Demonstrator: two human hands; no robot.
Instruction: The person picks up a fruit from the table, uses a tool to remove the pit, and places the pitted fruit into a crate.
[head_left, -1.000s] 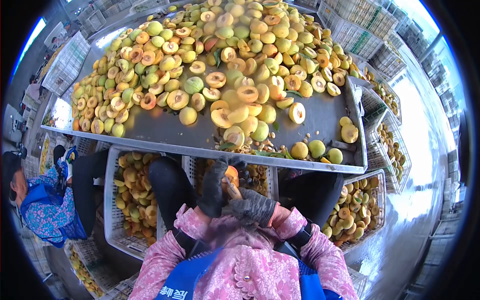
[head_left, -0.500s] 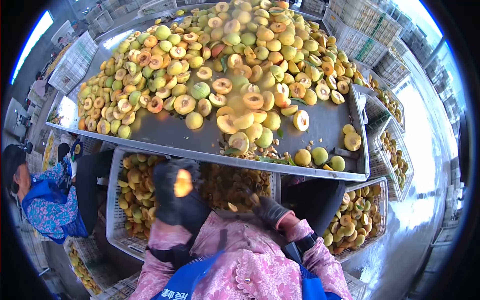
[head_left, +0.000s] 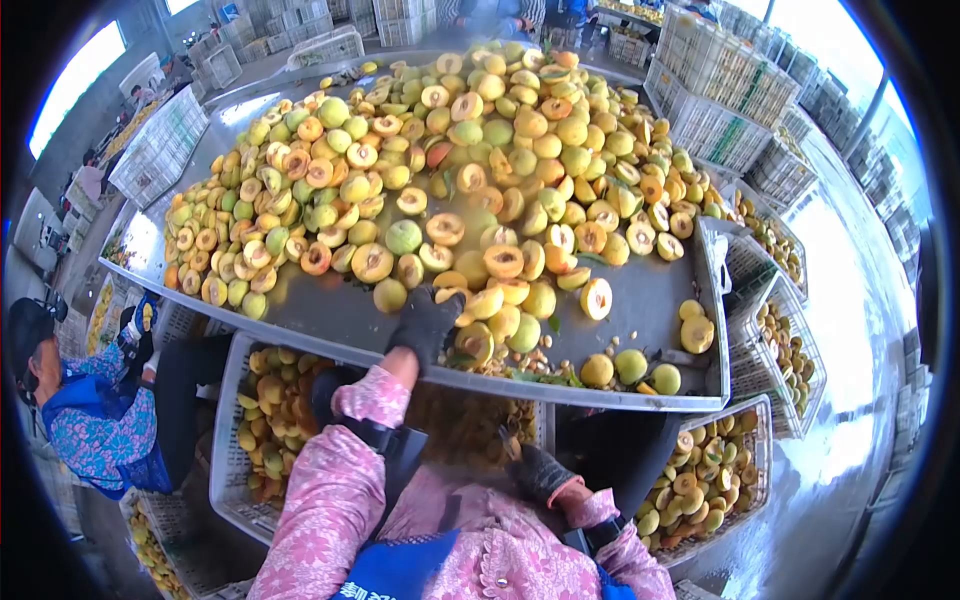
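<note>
Left hand (head_left: 428, 325) moved across tray rim (head_left: 560, 393) to fruit (head_left: 485, 303).

The left hand (head_left: 428, 325) reaches forward on an outstretched arm (head_left: 335, 475); the right hand (head_left: 540, 472) is low, fingers curled.

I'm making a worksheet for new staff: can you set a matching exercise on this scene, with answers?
1. left hand
2. right hand
3. co-worker
4. metal table

A. below the table's near edge, over the wearer's lap
B. bears a heap of fruit
C. at the heap's near edge
D. floral blue sleeves

Pairs: 1-C, 2-A, 3-D, 4-B
</note>
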